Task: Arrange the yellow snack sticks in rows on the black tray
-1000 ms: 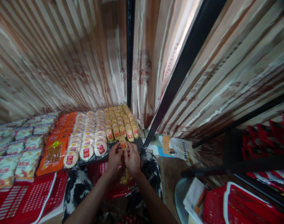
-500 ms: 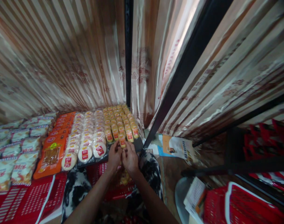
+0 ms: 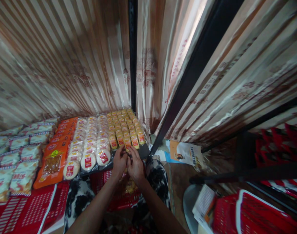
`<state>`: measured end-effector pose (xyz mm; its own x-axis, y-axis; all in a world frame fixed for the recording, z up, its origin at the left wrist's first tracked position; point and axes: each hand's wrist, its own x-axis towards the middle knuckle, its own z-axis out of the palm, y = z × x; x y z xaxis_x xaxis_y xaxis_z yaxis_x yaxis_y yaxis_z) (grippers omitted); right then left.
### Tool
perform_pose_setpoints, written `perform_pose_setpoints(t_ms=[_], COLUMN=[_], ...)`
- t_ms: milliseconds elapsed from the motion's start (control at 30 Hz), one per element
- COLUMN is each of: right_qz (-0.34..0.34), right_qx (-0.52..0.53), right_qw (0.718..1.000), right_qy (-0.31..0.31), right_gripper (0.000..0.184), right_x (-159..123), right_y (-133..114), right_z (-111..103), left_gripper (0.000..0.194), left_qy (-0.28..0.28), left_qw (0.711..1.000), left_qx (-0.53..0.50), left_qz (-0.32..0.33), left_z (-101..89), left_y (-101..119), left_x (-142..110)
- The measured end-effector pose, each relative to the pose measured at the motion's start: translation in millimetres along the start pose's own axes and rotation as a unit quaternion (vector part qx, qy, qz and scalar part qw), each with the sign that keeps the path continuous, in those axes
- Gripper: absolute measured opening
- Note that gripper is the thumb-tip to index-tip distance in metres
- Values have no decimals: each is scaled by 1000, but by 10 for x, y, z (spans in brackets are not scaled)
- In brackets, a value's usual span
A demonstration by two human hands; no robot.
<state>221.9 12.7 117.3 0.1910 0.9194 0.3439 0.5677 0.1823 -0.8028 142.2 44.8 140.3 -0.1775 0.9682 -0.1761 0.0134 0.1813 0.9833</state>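
Note:
Both my hands meet at the front edge of the black shelf. A small yellow snack packet (image 3: pixel 127 142) with a red label stands between my fingertips, at the front of a row. My left hand (image 3: pixel 119 161) pinches its lower left side, fingers closed. On the other side, my right hand (image 3: pixel 135 165) holds its lower right, fingers bent together. Rows of similar yellow packets (image 3: pixel 124 125) fill the shelf's right end. To their left are rows of round white wrapped crackers (image 3: pixel 88 161) with red labels. Below my hands, a red basket (image 3: pixel 121 202) holds more yellow packets, partly hidden by my forearms.
Orange snack bags (image 3: pixel 52 161) and white snack bags (image 3: pixel 22 177) line the shelf's left part. Another red basket (image 3: pixel 28 208) sits below them. A black post (image 3: pixel 177 97) rises right of my hands. A red basket (image 3: pixel 226 214) stands at lower right, beside a grey stool (image 3: pixel 189 198).
The yellow packet in my fingers has shifted slightly away from me, down against the row behind it. My hands stay almost in place.

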Motion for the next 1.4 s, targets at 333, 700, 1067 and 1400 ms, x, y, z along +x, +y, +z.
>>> perform_pose_setpoints(t_ms=[333, 700, 1067, 1400], right_qz=[-27, -36, -36, -33], right_qx=[-29, -39, -36, -53], right_qw=[999, 999, 999, 998], right_qy=[2, 6, 9, 17], right_gripper=[47, 46, 43, 37], right_x=[-3, -13, -9, -62], right_y=[54, 134, 152, 176], right_z=[-7, -5, -15, -59], left_gripper=[47, 50, 52, 49], left_qy=[-16, -29, -23, -20], left_qw=[997, 984, 979, 982], left_qx=[61, 154, 177, 161], left_qz=[39, 84, 98, 94], left_z=[-11, -25, 4, 8], left_y=[-121, -105, -104, -185], left_x=[30, 4, -19, -39])
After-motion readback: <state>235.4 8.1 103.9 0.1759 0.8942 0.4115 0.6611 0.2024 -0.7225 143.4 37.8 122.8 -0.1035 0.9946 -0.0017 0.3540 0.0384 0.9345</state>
